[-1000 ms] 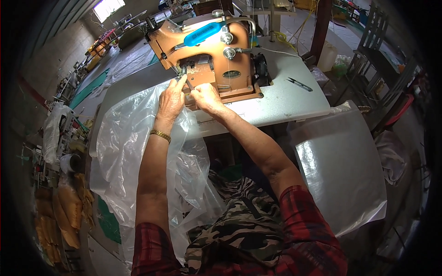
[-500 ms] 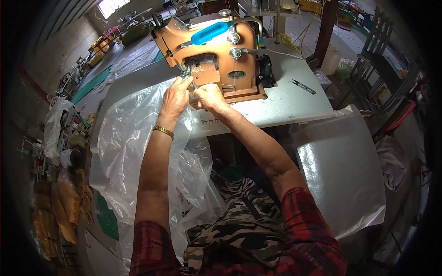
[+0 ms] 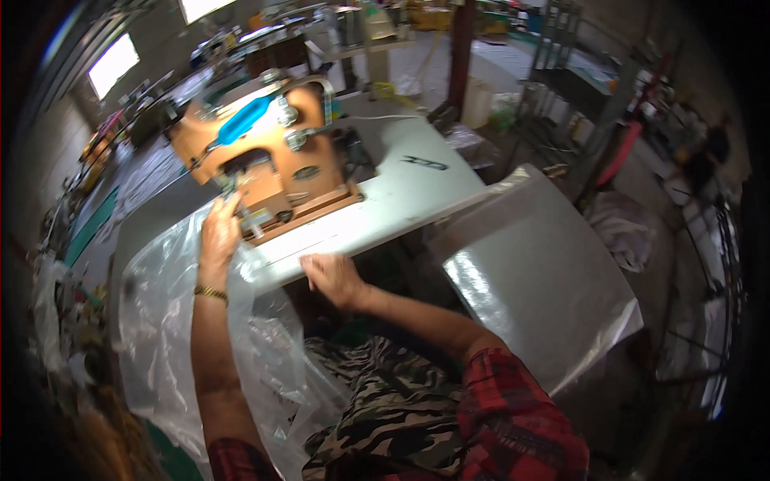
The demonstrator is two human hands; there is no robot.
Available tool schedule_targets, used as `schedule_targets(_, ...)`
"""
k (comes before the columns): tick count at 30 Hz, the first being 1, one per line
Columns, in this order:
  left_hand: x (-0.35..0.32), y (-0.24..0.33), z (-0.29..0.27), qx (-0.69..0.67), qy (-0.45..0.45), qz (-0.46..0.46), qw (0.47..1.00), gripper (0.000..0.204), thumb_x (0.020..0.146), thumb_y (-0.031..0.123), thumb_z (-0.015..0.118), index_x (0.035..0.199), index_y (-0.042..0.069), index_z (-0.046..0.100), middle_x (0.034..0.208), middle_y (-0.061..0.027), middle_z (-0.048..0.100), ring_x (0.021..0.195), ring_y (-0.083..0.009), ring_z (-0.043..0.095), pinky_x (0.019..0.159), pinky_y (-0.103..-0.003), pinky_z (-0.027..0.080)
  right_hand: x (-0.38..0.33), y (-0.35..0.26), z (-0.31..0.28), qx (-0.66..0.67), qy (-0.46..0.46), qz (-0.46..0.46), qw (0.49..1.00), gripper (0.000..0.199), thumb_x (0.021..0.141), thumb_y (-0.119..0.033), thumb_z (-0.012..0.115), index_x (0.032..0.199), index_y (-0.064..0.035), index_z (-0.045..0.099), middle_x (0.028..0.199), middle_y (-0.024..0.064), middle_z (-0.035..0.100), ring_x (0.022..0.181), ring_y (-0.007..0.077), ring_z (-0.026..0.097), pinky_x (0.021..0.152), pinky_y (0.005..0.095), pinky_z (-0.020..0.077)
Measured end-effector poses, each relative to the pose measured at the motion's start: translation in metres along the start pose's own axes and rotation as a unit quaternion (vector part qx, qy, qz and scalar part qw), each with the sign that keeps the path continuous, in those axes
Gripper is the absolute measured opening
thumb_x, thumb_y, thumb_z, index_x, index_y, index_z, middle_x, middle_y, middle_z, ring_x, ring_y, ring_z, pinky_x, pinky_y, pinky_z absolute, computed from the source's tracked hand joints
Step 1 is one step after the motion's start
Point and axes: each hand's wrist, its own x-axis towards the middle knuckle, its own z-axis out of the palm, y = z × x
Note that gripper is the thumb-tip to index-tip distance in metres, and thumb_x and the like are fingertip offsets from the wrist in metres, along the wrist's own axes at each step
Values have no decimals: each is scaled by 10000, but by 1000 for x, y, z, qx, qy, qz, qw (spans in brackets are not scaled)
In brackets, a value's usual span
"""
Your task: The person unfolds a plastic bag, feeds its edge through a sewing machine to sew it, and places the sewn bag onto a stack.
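An orange-brown sewing machine [image 3: 265,160] with a blue lever-shaped piece on its arm stands on a pale table [image 3: 385,200]. Close to its needle end, my left hand [image 3: 219,236] pinches the upper edge of a clear plastic sheet [image 3: 164,280]. The sheet hangs over the table's left front and down toward my lap. My right hand [image 3: 333,280], fingers curled, is at the table's front edge, apart from the machine; whatever it may hold is hidden. A whitish strip lies at the machine's base beside my left hand.
Thread snips [image 3: 425,163] lie on the table right of the machine. Another stack of clear plastic sheeting [image 3: 537,272] drapes beside me on the right. A dark metal frame [image 3: 561,96] and a dark red post [image 3: 460,60] stand farther back.
My right hand has left the needle area and moved back toward me to the table's front edge. My left hand stays by the needle. The whole view has swung to the right.
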Motion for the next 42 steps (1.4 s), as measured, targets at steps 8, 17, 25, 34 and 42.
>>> schedule_targets(8,0,-17,7,42,4,29,999,439,776,-80,444,1188,2,569,980,-243,533,902,-410,569,791,-457,466,-248,54,-25,-310,-200,141,919,254,872,-264,581,1043,-79,613,1131,106,548,1057,259,473,816,424,386)
schedule_targets(17,2,-35,25,152,34,41,987,422,829,-19,473,1241,38,545,1156,-254,537,994,-406,575,851,-473,467,-298,53,-27,-265,-191,222,919,419,888,-413,531,1221,-160,560,1359,60,459,1261,273,377,913,455,361)
schedule_targets(25,1,-11,15,128,21,4,992,415,812,-68,479,1212,4,561,1111,-256,536,931,-403,598,806,-449,493,-301,61,-24,-250,-163,218,929,405,913,-433,507,1167,-133,601,1322,50,488,1255,266,396,943,434,351)
schedule_targets(34,0,-2,14,94,11,-12,995,426,802,-72,474,1211,4,563,1100,-248,525,893,-400,604,780,-450,493,-305,63,-25,-243,-156,229,930,371,919,-408,504,1141,-126,598,1283,51,506,1224,265,412,951,438,346)
schedule_targets(42,2,-15,21,89,13,-11,996,412,800,-61,469,1197,3,560,1079,-236,521,880,-401,598,759,-453,486,-295,54,-32,-228,-194,262,918,396,938,-422,473,1177,-124,578,1336,66,484,1278,268,381,992,438,322)
